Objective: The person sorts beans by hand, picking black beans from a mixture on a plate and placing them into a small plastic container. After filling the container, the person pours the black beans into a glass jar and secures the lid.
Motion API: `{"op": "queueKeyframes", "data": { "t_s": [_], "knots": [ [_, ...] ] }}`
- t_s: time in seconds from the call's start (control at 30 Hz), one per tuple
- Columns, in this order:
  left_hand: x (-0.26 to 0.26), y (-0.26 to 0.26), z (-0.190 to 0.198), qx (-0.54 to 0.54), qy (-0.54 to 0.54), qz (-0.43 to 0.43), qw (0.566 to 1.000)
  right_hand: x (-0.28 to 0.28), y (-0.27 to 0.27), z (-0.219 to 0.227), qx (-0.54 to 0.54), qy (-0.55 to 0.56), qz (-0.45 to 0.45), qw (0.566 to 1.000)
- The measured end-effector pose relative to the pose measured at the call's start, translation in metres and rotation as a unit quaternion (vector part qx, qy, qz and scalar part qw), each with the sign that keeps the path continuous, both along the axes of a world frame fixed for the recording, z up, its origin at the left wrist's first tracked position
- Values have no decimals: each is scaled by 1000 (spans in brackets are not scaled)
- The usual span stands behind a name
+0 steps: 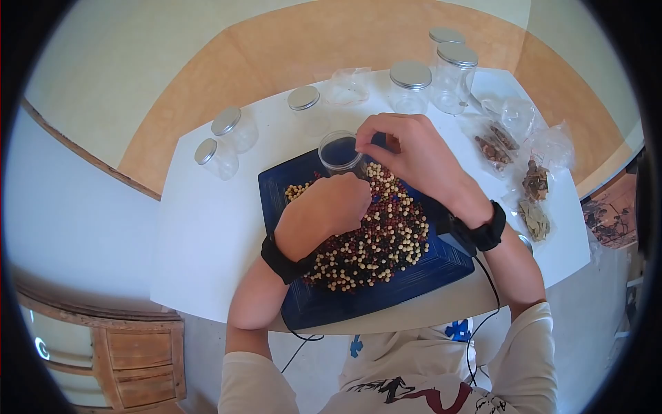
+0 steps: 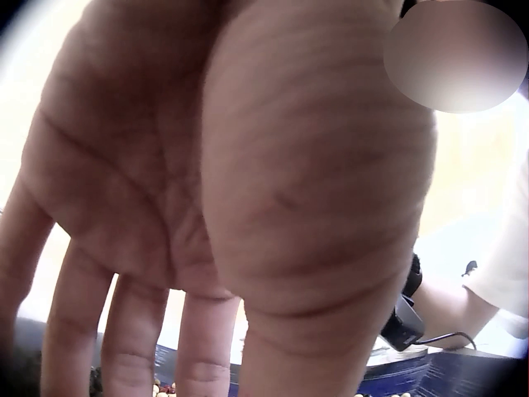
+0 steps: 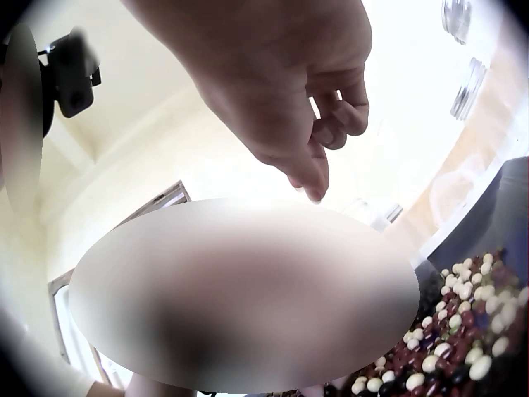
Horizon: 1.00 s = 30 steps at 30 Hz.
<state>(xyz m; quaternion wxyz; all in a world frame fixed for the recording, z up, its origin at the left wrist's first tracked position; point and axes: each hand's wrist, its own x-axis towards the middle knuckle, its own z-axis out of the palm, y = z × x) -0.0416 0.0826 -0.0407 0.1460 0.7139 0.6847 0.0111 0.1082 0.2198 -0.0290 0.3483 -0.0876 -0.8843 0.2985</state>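
Note:
My left hand hangs over a heap of mixed beans on a square blue plate. In the left wrist view its fingers reach down loosely straight, the tips cut off by the frame edge. Just beyond it stands a lidless clear jar on the plate. My right hand is raised at the jar's right rim, thumb and forefinger brought together and the other fingers curled. In the right wrist view nothing shows between its fingertips. Cream, dark red and black beans lie in the heap.
Silver-lidded clear jars stand along the table's back, such as a large one and smaller ones at the left. A plastic bag lies between them. Bags of dried plant pieces lie at the right. Cables hang from the wrists.

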Motion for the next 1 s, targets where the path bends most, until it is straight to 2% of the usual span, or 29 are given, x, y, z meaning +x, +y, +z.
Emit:
{"op": "queueKeyframes", "data": {
  "t_s": [0.17, 0.23, 0.27, 0.33, 0.4, 0.43, 0.5, 0.53, 0.6, 1.0],
  "knots": [
    [-5, -4, 14, 21, -25, 11, 999, 15, 23, 4, 7, -65, 59, 996],
    [-6, -5, 27, 28, -29, -1, 999, 26, 34, 6, 17, -193, 89, 977],
    [-7, -6, 34, 35, -33, -12, 999, 30, 38, 7, 17, -193, 89, 977],
    [-6, -9, 54, 63, -37, -10, 997, 36, 44, 9, -41, -310, 111, 943],
    [-11, -12, 65, 90, -41, -10, 995, 37, 45, 3, -41, -345, 111, 931],
    [-15, -13, 69, 139, -44, 13, 989, 37, 45, 0, -42, -379, 111, 918],
    [-21, -12, 71, 233, -21, 47, 971, 34, 41, -2, -28, -397, 100, 912],
    [-25, -11, 70, 233, -20, 47, 971, 32, 38, -3, -14, -416, 90, 905],
    [-30, -8, 66, 307, 8, 88, 948, 30, 34, -4, -7, -423, 92, 902],
    [-45, 3, 53, 272, 69, 124, 952, 27, 31, -10, 16, -419, 83, 904]
  ]
}}
